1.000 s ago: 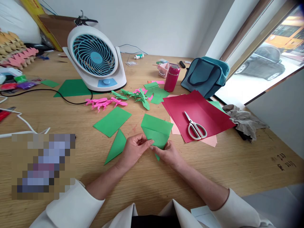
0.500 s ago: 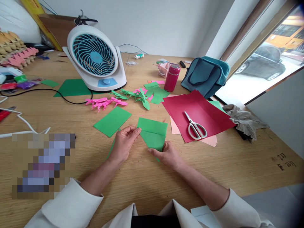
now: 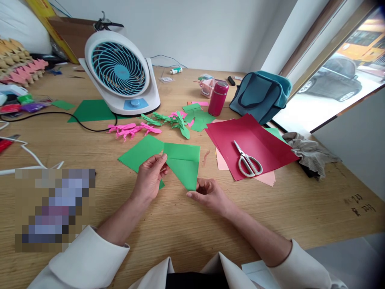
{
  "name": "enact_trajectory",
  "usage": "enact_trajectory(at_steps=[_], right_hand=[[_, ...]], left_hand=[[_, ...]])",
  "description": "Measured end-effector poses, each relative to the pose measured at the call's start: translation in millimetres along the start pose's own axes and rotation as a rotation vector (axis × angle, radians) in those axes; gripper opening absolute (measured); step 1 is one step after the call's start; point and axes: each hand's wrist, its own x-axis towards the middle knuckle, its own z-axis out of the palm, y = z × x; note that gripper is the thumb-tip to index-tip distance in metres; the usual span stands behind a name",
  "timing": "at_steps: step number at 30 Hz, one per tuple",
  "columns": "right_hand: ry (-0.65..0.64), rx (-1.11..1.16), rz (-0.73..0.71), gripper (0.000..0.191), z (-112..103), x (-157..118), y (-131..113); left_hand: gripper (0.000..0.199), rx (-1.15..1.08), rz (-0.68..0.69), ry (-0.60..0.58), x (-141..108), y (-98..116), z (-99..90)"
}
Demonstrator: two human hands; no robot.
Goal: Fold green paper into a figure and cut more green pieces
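Note:
A creased sheet of green paper (image 3: 184, 162) is held up above the table, tapering to a point at its lower end. My left hand (image 3: 150, 174) pinches its left edge between thumb and fingers. At the lower tip, my right hand (image 3: 212, 196) is curled, thumb and fingers closed about the corner; some fingertips are hidden behind the paper. Below and behind my left hand a bit of green paper (image 3: 161, 184) shows. Another flat green sheet (image 3: 141, 151) lies just beyond that hand.
Scissors (image 3: 248, 160) rest on red paper sheets (image 3: 270, 150) at right. Pink folded paper pieces (image 3: 129, 130) and green ones (image 3: 180, 124) lie ahead. Behind stand a fan (image 3: 136, 106), a red flask (image 3: 218, 100) and a teal bag (image 3: 261, 98). A pixelated patch covers the left front.
My left hand has moved left and slightly up with the green paper. More of the paper's lower point now shows at my right hand, which has barely moved.

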Motion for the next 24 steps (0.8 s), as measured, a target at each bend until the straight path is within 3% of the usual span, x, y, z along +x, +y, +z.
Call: enact_trajectory(at_steps=[5, 10, 18, 24], right_hand=[[0.056, 0.134, 0.002, 0.041, -1.6, 4.7, -9.0], [0.161, 0.141, 0.027, 0.044, -5.6, 7.2, -10.1], [0.203, 0.104, 0.012, 0.043, -10.4, 9.6, -0.1], [0.28, 0.105, 0.019, 0.047, -9.8, 11.7, 0.6]], left_hand=[[0.04, 0.183, -0.01, -0.094, -2.0, -3.6, 0.4], [0.038, 0.401, 0.097, -0.186, -4.2, -9.6, -0.7], [0.036, 0.349, 0.065, -0.172, -8.1, -13.2, 1.1], [0.022, 0.433, 0.294, -0.251, -19.9, -18.6, 6.8]])
